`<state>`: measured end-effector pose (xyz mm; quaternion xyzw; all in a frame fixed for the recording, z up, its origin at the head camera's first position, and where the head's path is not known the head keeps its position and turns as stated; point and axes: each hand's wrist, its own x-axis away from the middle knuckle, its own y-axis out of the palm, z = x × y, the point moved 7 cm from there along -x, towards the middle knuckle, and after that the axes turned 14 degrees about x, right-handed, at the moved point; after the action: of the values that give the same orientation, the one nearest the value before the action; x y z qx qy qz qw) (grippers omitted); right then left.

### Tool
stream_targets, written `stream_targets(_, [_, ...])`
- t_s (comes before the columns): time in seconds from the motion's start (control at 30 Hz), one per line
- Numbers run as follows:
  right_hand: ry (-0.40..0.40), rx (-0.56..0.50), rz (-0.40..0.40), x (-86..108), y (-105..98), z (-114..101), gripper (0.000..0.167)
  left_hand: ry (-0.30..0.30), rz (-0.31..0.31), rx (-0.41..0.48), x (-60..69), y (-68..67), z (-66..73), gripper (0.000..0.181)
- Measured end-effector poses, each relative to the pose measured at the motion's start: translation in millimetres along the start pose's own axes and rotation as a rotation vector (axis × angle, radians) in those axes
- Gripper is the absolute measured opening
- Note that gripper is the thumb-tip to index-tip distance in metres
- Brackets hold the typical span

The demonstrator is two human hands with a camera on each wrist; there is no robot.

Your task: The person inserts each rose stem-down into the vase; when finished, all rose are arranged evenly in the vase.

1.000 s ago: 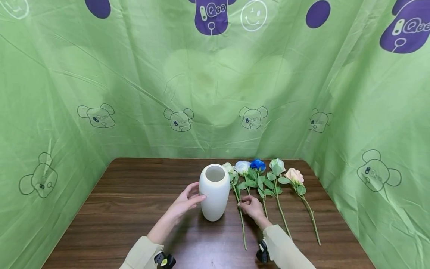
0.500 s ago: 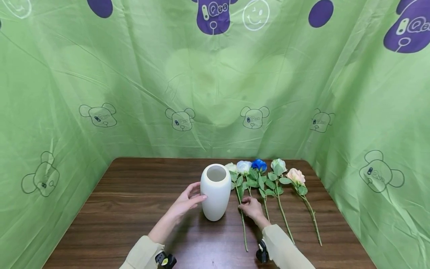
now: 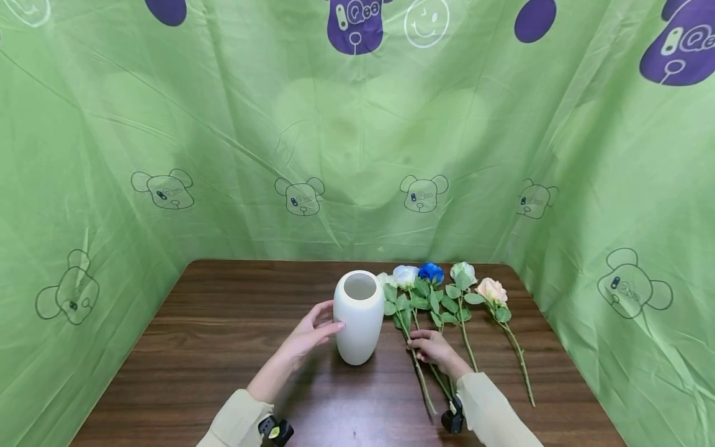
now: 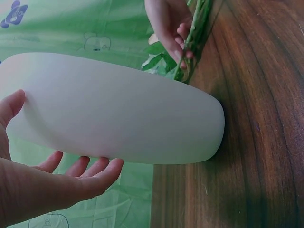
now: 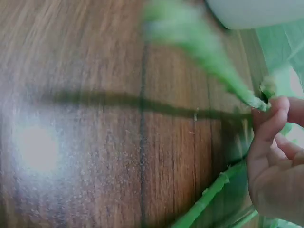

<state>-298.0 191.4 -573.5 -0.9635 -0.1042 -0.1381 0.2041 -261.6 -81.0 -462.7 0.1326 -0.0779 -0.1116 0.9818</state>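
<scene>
Within table edges (image 3: 268, 263), right fingers (image 5: 268, 130) pinch a stem (image 3: 422, 379) clear of the vase (image 3: 359, 329).

1. here's the table (image 3: 223, 347), dark brown and wood-grained, light gleaming on its near side.
2. up on it stands a white vase (image 3: 357, 329), upright, mouth on top.
3. right of that, 4 roses lie down: white rose (image 3: 405, 276), blue rose (image 3: 431, 273), greenish-white rose (image 3: 463, 274), and outermost, peach rose (image 3: 492, 291)!

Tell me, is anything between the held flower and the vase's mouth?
Only the vase itself: its rim stands higher than the stem. Nothing else visible intervenes; the mouth is uncovered.
</scene>
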Motion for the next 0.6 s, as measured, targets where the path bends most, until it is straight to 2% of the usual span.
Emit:
stream_targets(0.13, [0.001, -0.086, -0.061, 3.3, -1.8, 0.7, 0.043, 0.003, 0.004, 0.001, -0.1, 0.1, 0.7, 0.059])
stream_targets(0.33, [-0.113, -0.175, -0.103, 9.1, -3.5, -10.5, 0.052, 0.005, 0.003, -0.004, 0.4, 0.9, 0.6, 0.06])
stream_targets(0.43, [-0.167, -0.207, -0.098, 12.2, -5.2, -16.2, 0.055, 0.0, 0.006, 0.001, 0.6, 0.7, 0.9, 0.06])
stream_targets(0.6, [-0.247, -0.213, -0.033, 19.9, -11.8, -27.6, 0.054, 0.004, 0.003, 0.006, 0.1, -0.1, 0.4, 0.059])
